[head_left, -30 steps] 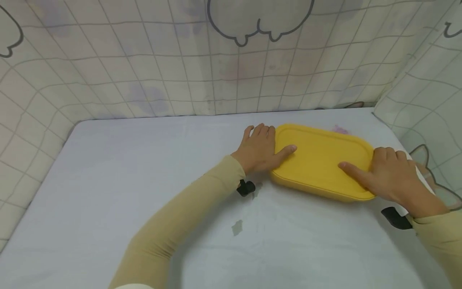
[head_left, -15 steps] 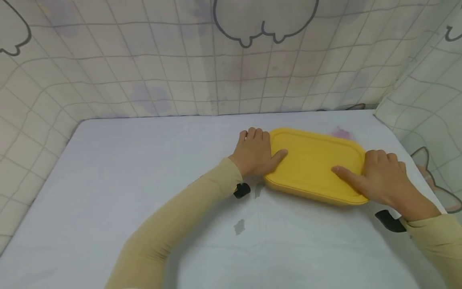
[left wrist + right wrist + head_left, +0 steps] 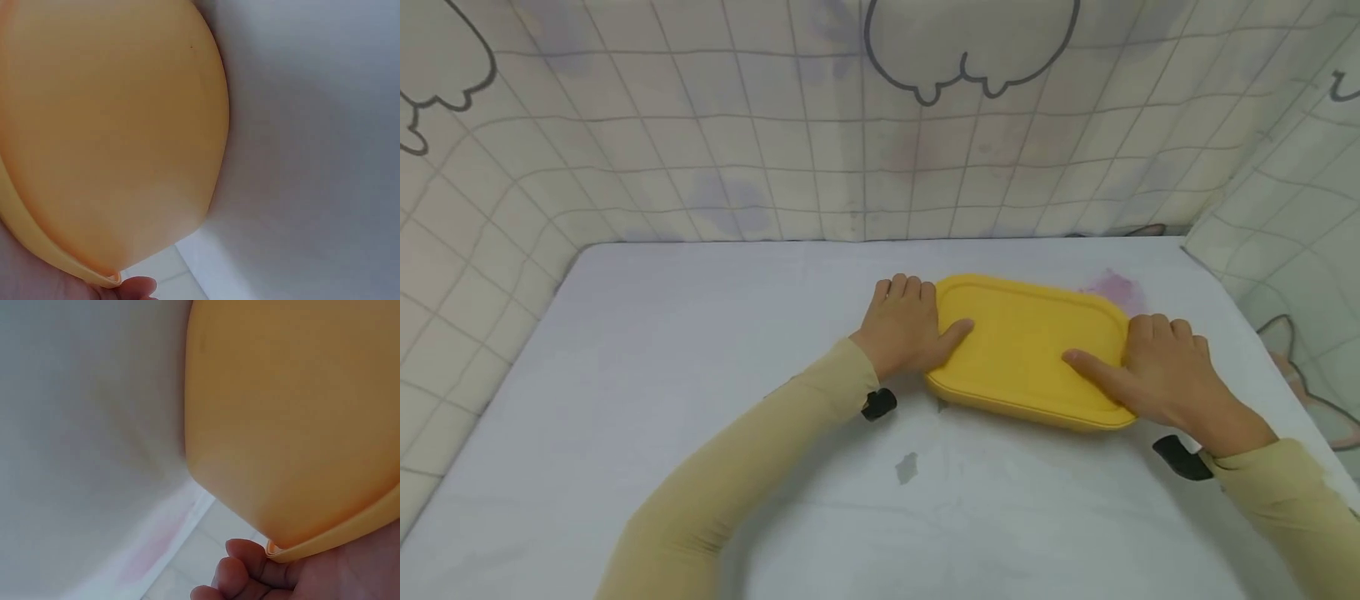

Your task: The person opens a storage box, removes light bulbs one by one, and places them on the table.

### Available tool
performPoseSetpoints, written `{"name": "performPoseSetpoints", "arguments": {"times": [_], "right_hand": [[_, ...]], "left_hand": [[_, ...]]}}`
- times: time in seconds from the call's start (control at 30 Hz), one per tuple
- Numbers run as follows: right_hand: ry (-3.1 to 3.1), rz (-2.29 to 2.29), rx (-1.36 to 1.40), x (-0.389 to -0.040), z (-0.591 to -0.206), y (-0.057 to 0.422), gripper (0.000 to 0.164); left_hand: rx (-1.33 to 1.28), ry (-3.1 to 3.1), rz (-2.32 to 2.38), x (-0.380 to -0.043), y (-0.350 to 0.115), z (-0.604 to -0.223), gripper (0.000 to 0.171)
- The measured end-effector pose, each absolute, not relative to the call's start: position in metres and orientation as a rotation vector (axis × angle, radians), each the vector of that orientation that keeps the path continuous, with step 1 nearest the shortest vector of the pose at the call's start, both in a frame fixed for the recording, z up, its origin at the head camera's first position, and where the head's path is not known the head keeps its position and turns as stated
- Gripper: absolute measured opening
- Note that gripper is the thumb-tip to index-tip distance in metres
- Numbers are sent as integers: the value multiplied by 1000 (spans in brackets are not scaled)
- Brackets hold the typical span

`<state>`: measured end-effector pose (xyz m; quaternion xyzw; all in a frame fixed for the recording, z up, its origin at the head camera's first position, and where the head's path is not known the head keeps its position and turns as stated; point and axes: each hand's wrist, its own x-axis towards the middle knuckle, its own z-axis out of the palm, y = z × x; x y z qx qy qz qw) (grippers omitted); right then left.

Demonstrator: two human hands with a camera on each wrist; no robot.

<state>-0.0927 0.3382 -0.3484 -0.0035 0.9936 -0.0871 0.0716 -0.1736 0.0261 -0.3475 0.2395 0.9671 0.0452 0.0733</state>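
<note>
A yellow rectangular lidded box (image 3: 1018, 350) with rounded corners stands on the white table, right of the middle in the head view. My left hand (image 3: 904, 329) grips its left end, thumb lying on the lid. At the right end, my right hand (image 3: 1172, 371) holds the rim with its thumb also across the lid. Both wrist views show the box's smooth side wall (image 3: 125, 125) meeting the table. In the right wrist view, curled fingers (image 3: 234, 575) hook under the overhanging rim. The lid covers whatever is inside.
The white tabletop (image 3: 700, 333) bears a pink stain (image 3: 1116, 290) behind the box and a grey patch (image 3: 907, 468) in front. A curtain-like backdrop (image 3: 775, 142) with a grid pattern rises along the table's back and sides.
Both hands have moved the box leftward and slightly toward me, keeping their grip. More of the pink stain behind it now shows. The head view has shifted a little.
</note>
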Motion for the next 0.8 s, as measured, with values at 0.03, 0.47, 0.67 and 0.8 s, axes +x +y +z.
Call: {"name": "performPoseSetpoints", "arguments": {"times": [0.03, 0.47, 0.67, 0.8], "right_hand": [[2988, -264, -17, -94, -348, 334, 93], [2976, -286, -87, -100, -345, 285, 95], [2980, -289, -135, -104, -345, 263, 92], [2982, -256, -167, -107, -345, 246, 93]], "left_hand": [[713, 2905, 141, -173, 22, -348, 80], [614, 2900, 209, -159, -31, -347, 78], [582, 2924, 241, -149, -56, -347, 76], [555, 2956, 258, -143, -75, -348, 74]]}}
